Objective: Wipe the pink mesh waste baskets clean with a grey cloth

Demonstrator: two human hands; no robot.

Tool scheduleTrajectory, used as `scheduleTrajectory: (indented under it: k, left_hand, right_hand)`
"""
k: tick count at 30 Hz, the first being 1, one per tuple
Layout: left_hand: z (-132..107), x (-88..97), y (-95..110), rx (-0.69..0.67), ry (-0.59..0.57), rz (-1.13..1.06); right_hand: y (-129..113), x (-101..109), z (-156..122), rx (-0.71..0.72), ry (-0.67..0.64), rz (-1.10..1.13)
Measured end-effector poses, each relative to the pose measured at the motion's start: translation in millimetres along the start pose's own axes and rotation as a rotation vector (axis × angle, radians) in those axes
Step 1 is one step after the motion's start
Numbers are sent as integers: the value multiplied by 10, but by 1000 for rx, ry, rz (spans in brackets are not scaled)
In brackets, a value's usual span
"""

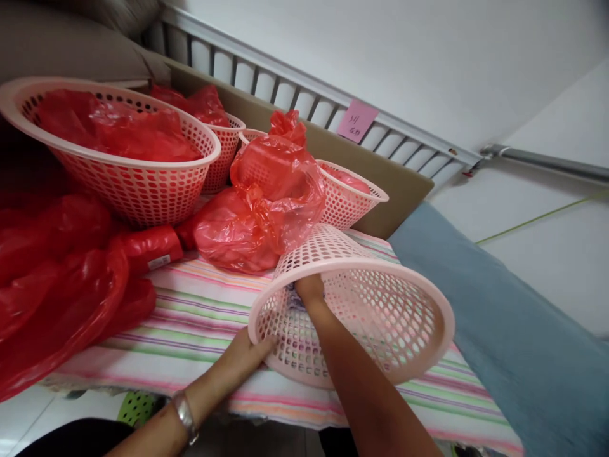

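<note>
A pink plastic mesh basket (380, 273) lies tipped on its side, its mouth turned toward me. My left hand (257, 348) grips its rim at the lower left, thumb inside and the other fingers hidden behind the wall. Deep in the basket, my right hand (310, 289) is closed on a bunched purplish cloth (297, 299) against the inner wall. Part of that cloth is hidden by the hand. Just behind the basket, a knotted red plastic bag (271, 197) rests on the striped cloth (200, 311) that covers the surface.
A big pink basket (137, 190) lined with red plastic stands at the left, smaller baskets (347, 197) behind. Loose red bags (57, 273) fill the near left. A railing (285, 95) with a pink note (356, 120) runs along the back. Blue-grey fabric (499, 324) borders the right.
</note>
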State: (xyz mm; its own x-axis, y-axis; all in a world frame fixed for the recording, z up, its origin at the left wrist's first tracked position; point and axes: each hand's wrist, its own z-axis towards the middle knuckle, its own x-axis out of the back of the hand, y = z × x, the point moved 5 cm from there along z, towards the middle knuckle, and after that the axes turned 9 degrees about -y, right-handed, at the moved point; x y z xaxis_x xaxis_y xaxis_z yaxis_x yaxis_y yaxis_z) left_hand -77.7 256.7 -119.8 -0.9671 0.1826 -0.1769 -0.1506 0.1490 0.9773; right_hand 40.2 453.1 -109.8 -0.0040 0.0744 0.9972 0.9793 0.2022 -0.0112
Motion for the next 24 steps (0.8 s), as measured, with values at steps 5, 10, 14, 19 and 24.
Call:
scheduleTrajectory:
  k: [5, 10, 14, 19, 24]
  left_hand:
    - [-20, 283, 127, -20, 130, 220]
    - [-17, 277, 40, -53, 153, 263]
    - [-7, 244, 26, -64, 156, 232]
    - [-2, 236, 62, -88, 163, 216]
    - [-9, 218, 41, -80, 111, 234]
  right_hand:
    - [-41, 79, -79, 45, -13, -30]
    - [-143, 93, -748, 142, -46, -75]
    - [-158, -31, -1606, 266, -85, -51]
    - [-147, -105, -1807, 309, -115, 8]
    - [-151, 2, -835, 101, 15, -25]
